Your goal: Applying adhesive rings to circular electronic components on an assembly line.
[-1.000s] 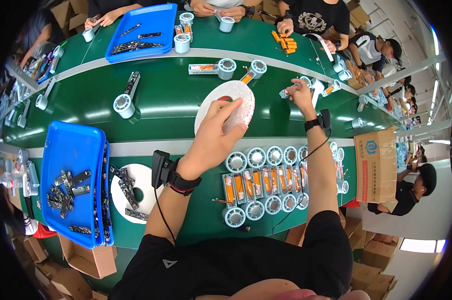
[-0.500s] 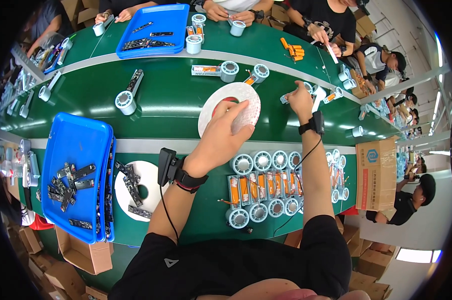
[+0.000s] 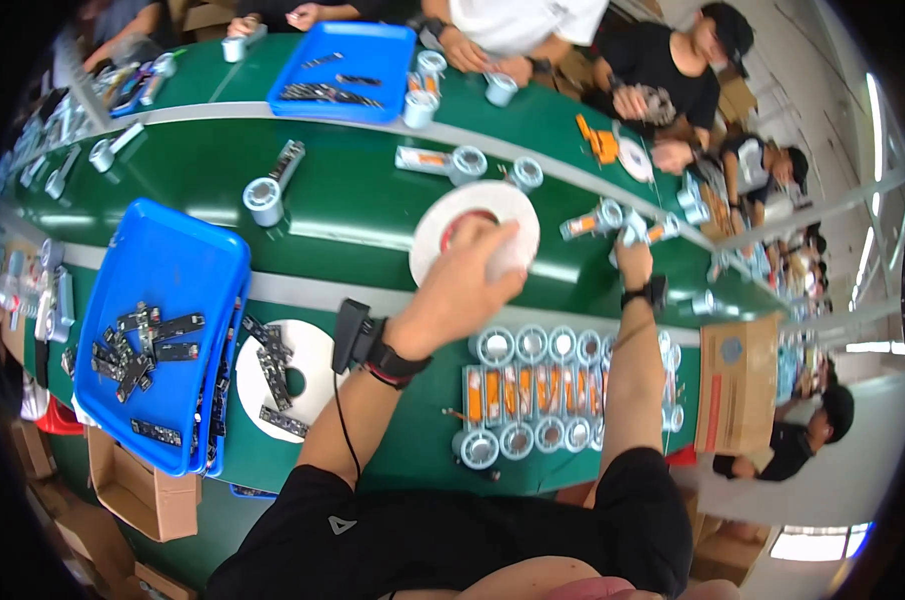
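Note:
My left hand [image 3: 465,292] grips a white roll of tape [image 3: 435,225] with a red core, its fingers through the hole and over the rim, held above the green belt. My right hand [image 3: 633,264], reaching far to the right, is closed on a light-blue fan unit [image 3: 631,232]; blur hides the exact finger contact. Beside it lies another fan unit [image 3: 595,220] with an orange battery. Nearer me, a double row of fan units [image 3: 516,440] with orange batteries stands partly behind my right forearm.
A blue tray [image 3: 188,270] holding black circuit boards stands at left. Next to it a white disc [image 3: 318,375] carries more boards. Further fan units [image 3: 264,200] sit along the belt. A cardboard box [image 3: 738,385] stands at right. Co-workers sit across the table.
My right hand has drawn back toward me and right, onto a fan unit. The roll in my left hand is lower and more face-on. The whole view has shifted slightly.

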`<move>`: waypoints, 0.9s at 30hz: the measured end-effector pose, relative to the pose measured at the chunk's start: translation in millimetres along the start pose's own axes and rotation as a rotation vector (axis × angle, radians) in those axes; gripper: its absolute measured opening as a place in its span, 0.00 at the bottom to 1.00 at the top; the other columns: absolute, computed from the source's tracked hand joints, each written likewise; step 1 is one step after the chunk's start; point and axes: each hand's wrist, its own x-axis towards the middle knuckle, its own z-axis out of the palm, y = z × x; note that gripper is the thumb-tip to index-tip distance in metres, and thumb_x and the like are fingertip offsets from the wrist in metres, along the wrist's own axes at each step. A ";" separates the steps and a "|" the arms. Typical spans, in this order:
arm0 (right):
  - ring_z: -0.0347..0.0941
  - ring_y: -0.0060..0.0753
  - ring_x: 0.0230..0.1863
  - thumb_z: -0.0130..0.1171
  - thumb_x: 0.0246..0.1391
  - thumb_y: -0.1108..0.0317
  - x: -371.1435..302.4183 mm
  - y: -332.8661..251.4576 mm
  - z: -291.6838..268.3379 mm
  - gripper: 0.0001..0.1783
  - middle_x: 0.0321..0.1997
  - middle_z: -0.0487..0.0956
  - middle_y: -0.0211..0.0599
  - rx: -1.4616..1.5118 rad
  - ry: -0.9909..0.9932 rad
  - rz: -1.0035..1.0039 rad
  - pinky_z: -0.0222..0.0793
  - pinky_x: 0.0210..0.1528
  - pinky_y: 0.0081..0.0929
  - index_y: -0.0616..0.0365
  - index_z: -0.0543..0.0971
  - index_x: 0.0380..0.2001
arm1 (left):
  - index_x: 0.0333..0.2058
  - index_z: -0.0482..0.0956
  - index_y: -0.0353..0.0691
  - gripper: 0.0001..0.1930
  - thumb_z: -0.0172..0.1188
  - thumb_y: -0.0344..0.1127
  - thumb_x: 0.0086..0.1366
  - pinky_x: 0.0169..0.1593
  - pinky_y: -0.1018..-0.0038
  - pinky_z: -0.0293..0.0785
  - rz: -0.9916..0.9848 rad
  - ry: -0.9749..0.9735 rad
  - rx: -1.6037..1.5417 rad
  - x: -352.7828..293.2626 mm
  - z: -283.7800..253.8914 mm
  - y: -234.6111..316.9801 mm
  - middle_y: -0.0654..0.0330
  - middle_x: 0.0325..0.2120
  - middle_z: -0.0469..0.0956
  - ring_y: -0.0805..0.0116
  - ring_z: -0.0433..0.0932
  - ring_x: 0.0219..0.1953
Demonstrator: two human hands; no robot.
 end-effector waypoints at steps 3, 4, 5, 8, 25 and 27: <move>0.83 0.62 0.42 0.56 0.60 0.37 8.9 56.9 6.9 0.34 0.36 0.85 0.59 -0.025 -0.028 -0.217 0.76 0.43 0.53 0.62 0.85 0.41 | 0.62 0.72 0.33 0.29 0.63 0.40 0.65 0.61 0.59 0.70 0.062 -0.023 0.027 -1.4 18.5 -9.8 0.43 0.55 0.71 0.40 0.73 0.57; 0.85 0.49 0.36 0.61 0.59 0.45 1.1 51.2 14.0 0.28 0.32 0.86 0.54 0.324 -0.006 -0.035 0.75 0.36 0.47 0.65 0.85 0.39 | 0.62 0.71 0.33 0.29 0.63 0.40 0.66 0.61 0.58 0.70 0.056 -0.038 0.001 -3.3 21.5 -12.0 0.43 0.55 0.71 0.40 0.73 0.57; 0.84 0.37 0.31 0.67 0.56 0.52 -10.5 40.4 5.9 0.24 0.31 0.86 0.49 0.435 -0.186 0.057 0.75 0.31 0.41 0.68 0.84 0.36 | 0.62 0.71 0.34 0.28 0.63 0.40 0.66 0.61 0.58 0.70 0.045 -0.052 -0.024 -7.3 19.2 -13.5 0.43 0.55 0.71 0.40 0.73 0.57; 0.83 0.34 0.29 0.69 0.55 0.56 -41.4 26.6 -16.2 0.20 0.29 0.85 0.45 0.487 -0.305 0.000 0.75 0.29 0.39 0.69 0.83 0.32 | 0.62 0.72 0.34 0.28 0.62 0.41 0.67 0.62 0.58 0.70 0.018 -0.032 -0.040 -10.0 17.1 -13.8 0.43 0.55 0.71 0.40 0.72 0.57; 0.79 0.24 0.34 0.64 0.56 0.81 -267.5 -128.6 -163.4 0.21 0.49 0.77 0.39 0.763 -0.092 -0.803 0.78 0.34 0.22 0.62 0.79 0.54 | 0.64 0.71 0.35 0.29 0.62 0.42 0.69 0.64 0.59 0.69 -0.020 -0.167 -0.062 -9.2 36.3 -11.1 0.44 0.58 0.69 0.43 0.71 0.60; 0.79 0.24 0.35 0.64 0.56 0.81 -271.0 -129.3 -162.6 0.20 0.48 0.77 0.39 0.803 -0.099 -0.786 0.78 0.35 0.22 0.62 0.79 0.53 | 0.65 0.71 0.35 0.29 0.62 0.42 0.69 0.64 0.60 0.69 -0.024 -0.183 -0.053 -9.7 34.0 -7.8 0.43 0.59 0.68 0.43 0.71 0.61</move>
